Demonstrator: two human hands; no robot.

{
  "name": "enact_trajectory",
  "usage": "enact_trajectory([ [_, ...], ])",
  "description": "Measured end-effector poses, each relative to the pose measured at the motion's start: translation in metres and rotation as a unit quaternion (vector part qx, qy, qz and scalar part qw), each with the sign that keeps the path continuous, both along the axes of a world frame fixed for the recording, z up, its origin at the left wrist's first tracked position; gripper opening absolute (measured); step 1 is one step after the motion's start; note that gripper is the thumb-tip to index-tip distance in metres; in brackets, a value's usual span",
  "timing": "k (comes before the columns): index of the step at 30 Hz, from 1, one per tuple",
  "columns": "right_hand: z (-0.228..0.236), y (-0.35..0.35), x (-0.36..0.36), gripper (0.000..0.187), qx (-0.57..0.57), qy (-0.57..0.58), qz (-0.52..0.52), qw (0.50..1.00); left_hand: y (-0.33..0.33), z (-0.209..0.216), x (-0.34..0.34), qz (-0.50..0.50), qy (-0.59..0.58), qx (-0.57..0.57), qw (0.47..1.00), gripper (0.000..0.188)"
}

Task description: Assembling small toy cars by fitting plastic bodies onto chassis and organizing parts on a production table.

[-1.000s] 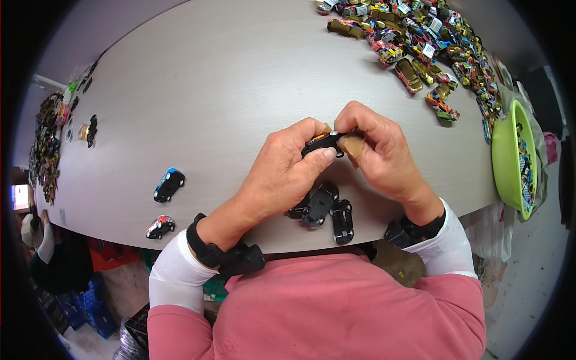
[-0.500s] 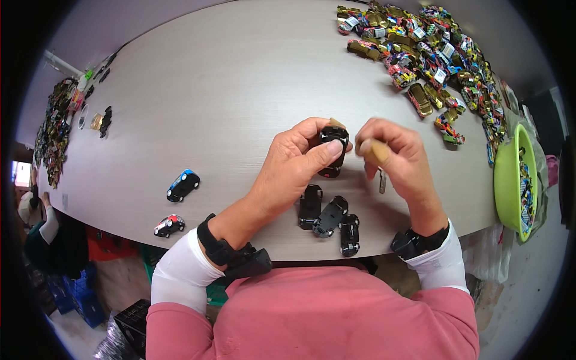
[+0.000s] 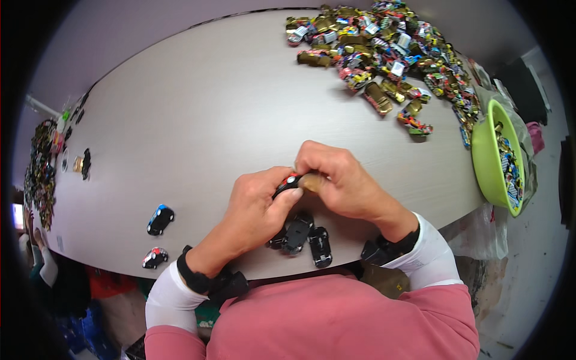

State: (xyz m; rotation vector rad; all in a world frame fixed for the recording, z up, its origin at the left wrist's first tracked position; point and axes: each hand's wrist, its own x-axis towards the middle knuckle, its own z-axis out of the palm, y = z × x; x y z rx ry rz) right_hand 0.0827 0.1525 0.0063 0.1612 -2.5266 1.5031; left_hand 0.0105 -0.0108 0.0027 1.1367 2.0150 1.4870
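My left hand point(image 3: 255, 201) is closed around a small toy car point(image 3: 286, 185), its black underside and a bit of red side showing between thumb and fingers. Bent over the car's far end, my right hand point(image 3: 345, 183) presses its fingers there; a tan cover wraps its thumb. Whether a small metal piece is also inside the right hand is hidden. Just below the hands on the table lie a dark toy car point(image 3: 297, 234) and a black toy car point(image 3: 320, 247) with its underside up; another is partly covered by my left hand.
A blue-and-black toy car point(image 3: 161, 220) and a red-and-white one point(image 3: 155, 258) lie at the left. A large heap of colourful toy car shells point(image 3: 378, 54) covers the back right, beside a green basin point(image 3: 480, 157) of parts. Another heap point(image 3: 41, 174) and a person's arm point(image 3: 48, 264) are far left.
Both hands have moved down and left in the picture and come together on the toy car. The car has been tilted, and the metal piece under my right hand no longer shows. The view has shifted.
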Motion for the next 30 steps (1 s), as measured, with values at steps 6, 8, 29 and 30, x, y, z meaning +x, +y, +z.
enact_trajectory([
  [6, -0.008, -0.007, -0.002, 0.011, 0.010, 0.059, 0.060, 0.996, -0.022, 0.008, -0.001, 0.010, 0.026, -0.027, 0.999, 0.015],
  [8, -0.012, 0.011, -0.009, 0.011, 0.107, 0.095, 0.041, 0.989, -0.038, 0.013, -0.005, -0.013, 0.069, -0.058, 0.996, 0.017],
  [29, -0.007, 0.101, -0.010, 0.020, 0.166, 0.115, -0.201, 0.958, -0.057, 0.030, -0.007, 0.002, 0.158, -0.076, 0.985, 0.036],
  [30, -0.010, 0.096, -0.011, 0.020, 0.100, 0.109, -0.170, 0.974, -0.042, 0.025, -0.011, -0.009, 0.140, -0.060, 0.988, 0.038],
])
